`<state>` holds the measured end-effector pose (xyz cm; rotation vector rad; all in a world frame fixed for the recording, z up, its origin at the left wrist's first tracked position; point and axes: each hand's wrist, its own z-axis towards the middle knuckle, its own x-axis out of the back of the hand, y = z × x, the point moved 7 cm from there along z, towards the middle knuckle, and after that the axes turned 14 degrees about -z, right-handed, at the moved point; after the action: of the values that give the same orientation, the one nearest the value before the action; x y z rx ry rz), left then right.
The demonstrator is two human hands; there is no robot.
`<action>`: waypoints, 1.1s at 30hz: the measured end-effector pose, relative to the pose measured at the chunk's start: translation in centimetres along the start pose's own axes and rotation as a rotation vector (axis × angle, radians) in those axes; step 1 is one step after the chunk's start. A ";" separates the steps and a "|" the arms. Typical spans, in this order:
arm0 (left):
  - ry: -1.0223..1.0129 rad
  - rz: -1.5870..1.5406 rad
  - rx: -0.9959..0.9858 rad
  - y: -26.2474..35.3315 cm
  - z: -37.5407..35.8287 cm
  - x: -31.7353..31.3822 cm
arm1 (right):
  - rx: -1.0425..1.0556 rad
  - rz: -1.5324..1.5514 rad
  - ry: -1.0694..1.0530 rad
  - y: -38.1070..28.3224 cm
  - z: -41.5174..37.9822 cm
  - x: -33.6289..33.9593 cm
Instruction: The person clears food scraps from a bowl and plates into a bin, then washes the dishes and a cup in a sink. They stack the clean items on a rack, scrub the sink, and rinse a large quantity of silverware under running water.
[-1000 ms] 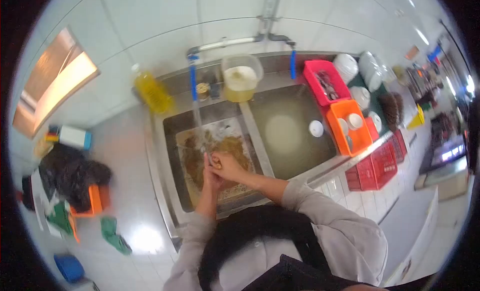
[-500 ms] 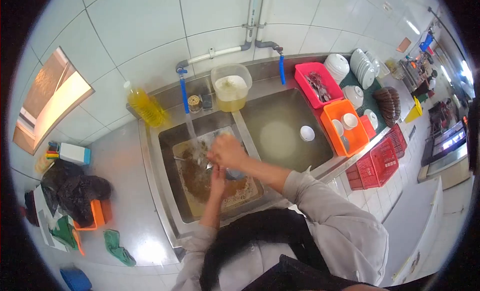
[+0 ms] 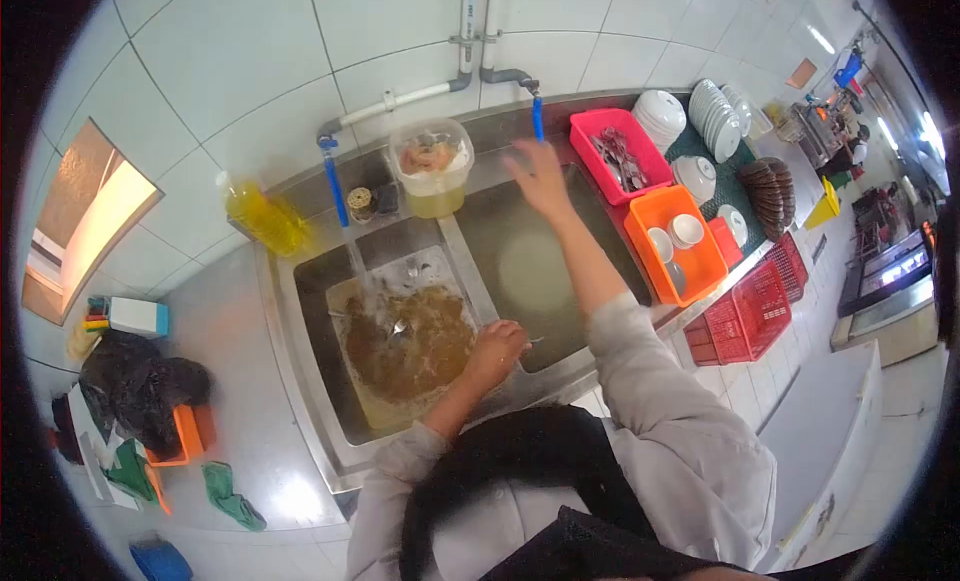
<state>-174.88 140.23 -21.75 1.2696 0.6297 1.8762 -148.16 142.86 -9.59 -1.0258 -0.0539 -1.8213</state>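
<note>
We see the right hand [image 3: 540,177] stretched far forward on a nearly straight arm, the grey sleeve pushed up to the elbow, fingers spread and empty above the far edge of the right sink basin [image 3: 580,281], which holds cloudy water. The open palm hovers just below the blue-handled tap [image 3: 537,116] on the wall pipe and close to the pink tray of cutlery [image 3: 620,156]; it looks motion-blurred, and we cannot tell whether it touches anything.

The left hand [image 3: 497,349] sits low, near the divider between the two basins, forearm bent in from the body. Its fingers are curled around something thin that pokes out toward the right basin; we cannot make out what it is.

The left sink basin [image 3: 320,321] holds a tray of brown, murky water [image 3: 405,346], with a spoon [image 3: 397,330] lying in it and water running down from the second blue tap [image 3: 335,176]. Behind the divider stands a clear plastic tub [image 3: 432,166] with yellowish liquid, and a yellow bottle [image 3: 262,217] leans at the left corner. An orange crate of small bowls [image 3: 675,243] sits right of the sinks, with stacked white plates [image 3: 715,121] beyond.

No label or writing is legible anywhere in this view.
</note>
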 end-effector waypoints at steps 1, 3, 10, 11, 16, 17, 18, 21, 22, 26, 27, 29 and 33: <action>-0.023 0.099 -0.094 0.3 0.2 -1.1 | -0.127 -0.118 -0.053 4.0 -2.9 0.7; -0.163 0.152 -0.039 -0.5 1.1 -3.5 | -0.214 -0.392 -0.075 15.7 -11.9 -1.0; -0.575 0.404 0.189 -8.8 0.5 -14.9 | -1.487 0.378 -0.422 27.8 -30.9 -2.1; -0.590 0.404 0.195 -9.1 0.6 -15.6 | -1.502 0.385 -0.426 28.2 -31.7 -2.7; -0.656 0.257 0.701 -11.3 0.9 -15.7 | -1.500 0.836 -0.551 32.0 -38.2 -13.1; -0.661 0.265 0.719 -12.1 0.6 -16.1 | -1.505 0.850 -0.565 32.7 -39.4 -14.6; -0.662 0.214 0.865 -14.0 -0.8 -16.8 | -1.454 0.827 -0.663 33.2 -40.7 -15.7; -0.609 0.357 0.726 -20.8 -6.1 -21.2 | -1.411 0.760 -0.920 38.5 -49.8 -20.8; -0.546 0.535 0.425 -21.9 -7.7 -22.8 | -1.409 0.700 -1.073 40.1 -52.3 -23.6; -0.677 0.237 0.766 -16.8 -3.6 -19.0 | -1.295 0.454 -1.382 35.7 -46.9 -15.4; -0.478 0.159 0.895 -17.3 -3.2 -18.3 | -1.302 0.491 -1.184 33.6 -41.4 -13.2; -0.291 0.073 0.989 -16.9 -2.1 -17.7 | -0.997 0.384 -0.991 27.1 -30.7 -7.9; -0.093 0.101 0.731 -14.0 0.8 -15.6 | -0.452 -0.073 -0.637 26.6 -24.5 -4.9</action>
<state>-166.44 135.65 -40.40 1.8542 1.2920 1.7016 -142.03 122.01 -38.87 -1.9193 -0.0662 -1.5314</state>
